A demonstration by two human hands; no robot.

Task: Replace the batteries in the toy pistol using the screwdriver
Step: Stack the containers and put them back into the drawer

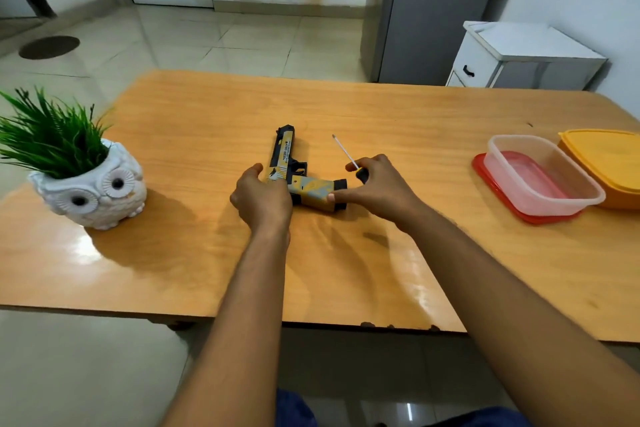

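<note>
Nearest: two bare forearms reaching from the near edge over the wooden worktop (194,270), whose near rim is chipped towards the right.

Left hand (263,199): curled loosely over the rear of the toy pistol (294,173), fingers bent round its left side and touching it; whether it grips firmly cannot be told.

Right hand (375,189): closed around the dark handle of the screwdriver (349,159), held between the fingers, with the thumb tip pressed against the pistol's grip near its butt end.

Toy pistol: black with yellow and pale patterned panels, lying flat on its side at the middle of the worktop. Barrel points to the far side; grip points right, between the two hands.

Screwdriver: thin light shaft rising from the right hand, tilted far and left, tip in the air and clear of the pistol.

Left, near the worktop's edge: white owl-shaped pot (93,189) with green grass-like plant (52,132), upright.

Right: clear plastic container (543,175) standing on a red lid (498,192); just beside it, further right, an orange container (609,166) with its lid on, partly cut off by the frame.

Far: tiled floor, small white cabinet (519,55) at right, grey upright appliance (433,10) beside it.
</note>
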